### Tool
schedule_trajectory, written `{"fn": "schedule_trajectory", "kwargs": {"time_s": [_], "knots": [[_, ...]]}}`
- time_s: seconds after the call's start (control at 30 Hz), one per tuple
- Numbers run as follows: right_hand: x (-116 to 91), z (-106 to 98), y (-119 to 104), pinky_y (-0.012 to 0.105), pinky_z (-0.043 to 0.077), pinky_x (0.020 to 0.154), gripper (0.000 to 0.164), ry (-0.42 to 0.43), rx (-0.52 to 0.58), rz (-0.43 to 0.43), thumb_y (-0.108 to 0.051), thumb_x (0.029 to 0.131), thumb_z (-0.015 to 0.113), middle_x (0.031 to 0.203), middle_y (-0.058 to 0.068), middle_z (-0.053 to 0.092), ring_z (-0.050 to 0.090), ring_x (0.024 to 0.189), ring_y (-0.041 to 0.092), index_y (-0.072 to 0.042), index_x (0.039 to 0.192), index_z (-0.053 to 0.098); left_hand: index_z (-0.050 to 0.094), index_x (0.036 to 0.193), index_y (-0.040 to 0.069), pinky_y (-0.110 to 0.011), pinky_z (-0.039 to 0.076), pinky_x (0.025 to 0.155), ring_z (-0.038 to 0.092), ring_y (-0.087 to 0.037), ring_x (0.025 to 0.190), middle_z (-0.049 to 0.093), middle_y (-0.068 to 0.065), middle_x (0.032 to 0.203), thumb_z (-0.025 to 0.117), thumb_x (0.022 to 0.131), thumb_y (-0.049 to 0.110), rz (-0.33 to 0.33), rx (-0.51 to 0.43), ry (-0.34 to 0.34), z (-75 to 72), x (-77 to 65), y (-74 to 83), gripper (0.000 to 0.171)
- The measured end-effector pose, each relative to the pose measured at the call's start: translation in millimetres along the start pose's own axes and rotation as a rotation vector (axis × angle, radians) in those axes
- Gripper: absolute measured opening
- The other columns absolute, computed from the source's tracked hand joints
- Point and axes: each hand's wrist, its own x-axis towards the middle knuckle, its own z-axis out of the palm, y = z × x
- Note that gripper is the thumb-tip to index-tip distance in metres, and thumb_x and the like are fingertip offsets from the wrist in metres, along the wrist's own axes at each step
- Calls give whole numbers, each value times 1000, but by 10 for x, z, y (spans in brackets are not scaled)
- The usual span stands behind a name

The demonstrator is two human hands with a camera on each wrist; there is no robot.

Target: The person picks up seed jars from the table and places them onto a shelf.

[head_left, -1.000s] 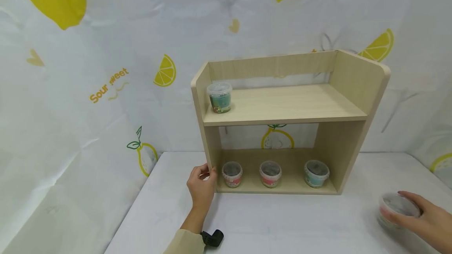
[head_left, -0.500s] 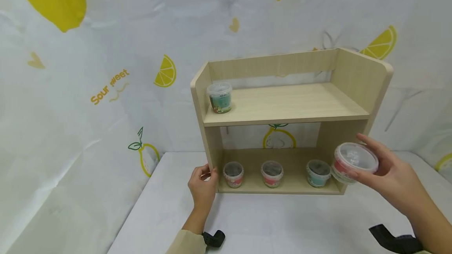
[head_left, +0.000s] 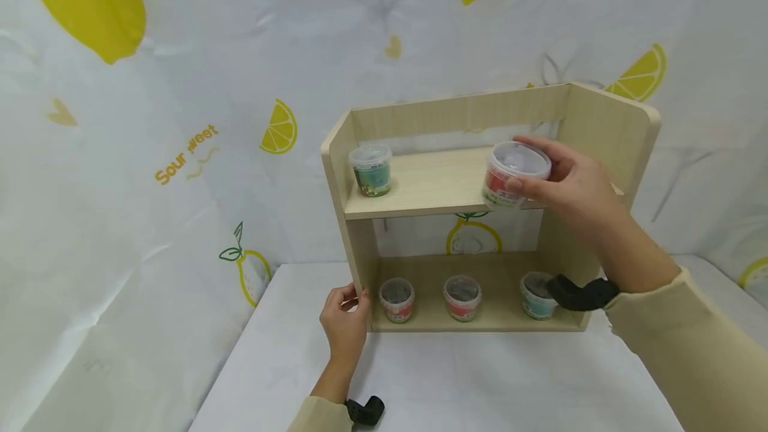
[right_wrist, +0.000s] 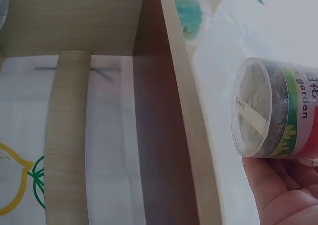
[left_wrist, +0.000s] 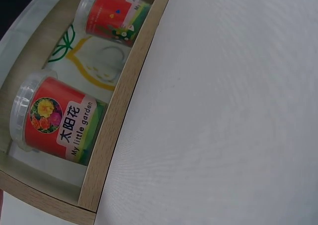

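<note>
My right hand grips a clear plastic tub with a red label, fingers and thumb around its side. The tub overlaps the front edge of the upper board of a small wooden shelf in the head view. In the right wrist view the held tub shows its clear base and dark contents. My left hand holds the shelf's left side panel near its lower front corner. A green-labelled tub stands at the left end of the upper board.
On the bottom board stand two red-labelled tubs and a blue-labelled tub at the right. One red tub reads "My little garden" in the left wrist view. A lemon-print sheet hangs behind the white table.
My right hand has carried the red-labelled tub from the table at the right, up and left to the front of the upper board. The left hand stays at the side panel.
</note>
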Motion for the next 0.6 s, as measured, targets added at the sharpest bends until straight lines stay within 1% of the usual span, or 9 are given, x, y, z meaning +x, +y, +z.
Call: {"fn": "schedule_trajectory", "kwargs": {"time_s": [0.03, 0.1, 0.17, 0.2, 0.33, 0.37, 0.47, 0.57, 0.6], "knots": [[73, 29, -17, 11, 51, 74, 60, -3, -58, 32, -22, 90, 73, 115, -7, 62, 58, 97, 5, -21, 145, 49, 69, 84, -9, -40, 61, 61, 65, -28, 73, 66, -17, 79, 72, 74, -15, -2, -2, 0, 1, -4, -4, 12], [207, 87, -29, 10, 49, 76, 64, -27, -96, 64, -32, 90, 72, 124, -1, 59, 55, 102, 6, -21, 147, 45, 69, 84, -9, -41, 61, 62, 65, -26, 74, 66, -16, 79, 72, 74, -15, -5, 1, 0, 3, -8, -13, 12], [323, 154, -30, 9, 48, 79, 68, -50, -100, 77, -38, 90, 71, 133, 4, 54, 53, 109, 9, -20, 149, 43, 69, 85, -9, -41, 61, 62, 65, -25, 74, 66, -16, 79, 72, 74, -15, -4, 4, 0, 8, -8, -23, 12], [376, 188, -25, 9, 47, 81, 69, -59, -81, 78, -39, 89, 71, 136, 6, 52, 52, 112, 10, -18, 149, 43, 69, 85, -9, -41, 61, 62, 65, -25, 74, 66, -16, 79, 72, 74, -14, -5, 4, 1, 10, -9, -26, 12], [547, 302, -9, 11, 47, 86, 74, -88, -37, 78, -40, 88, 72, 141, 8, 49, 50, 120, 15, -15, 150, 41, 69, 84, -8, -36, 61, 61, 65, -25, 74, 66, -15, 79, 73, 74, -14, -3, 8, 7, 14, -13, -33, 12], [584, 326, -9, 13, 47, 89, 75, -92, -30, 80, -41, 87, 73, 141, 9, 49, 50, 121, 16, -15, 150, 41, 70, 84, -7, -35, 61, 61, 65, -25, 73, 66, -15, 79, 73, 74, -14, 0, 8, 8, 14, -12, -35, 12], [689, 384, -3, 26, 45, 102, 78, -100, -21, 102, -43, 86, 73, 143, 10, 48, 49, 124, 18, -15, 150, 40, 70, 84, -7, -34, 61, 61, 65, -26, 74, 66, -15, 79, 72, 74, -14, -3, 3, 7, 11, -6, -31, 12], [745, 413, 14, 38, 42, 109, 81, -115, -20, 141, -44, 86, 73, 147, 11, 45, 47, 127, 21, -15, 152, 37, 69, 83, -8, -38, 61, 61, 65, -27, 73, 66, -16, 78, 72, 74, -14, -3, -5, 7, 9, -1, -24, 12], [751, 414, 21, 40, 41, 110, 82, -118, -23, 155, -45, 86, 73, 148, 11, 43, 46, 129, 21, -15, 153, 36, 69, 83, -8, -41, 61, 60, 65, -27, 73, 66, -16, 78, 72, 74, -14, -1, -7, 7, 9, 4, -22, 12]]}}
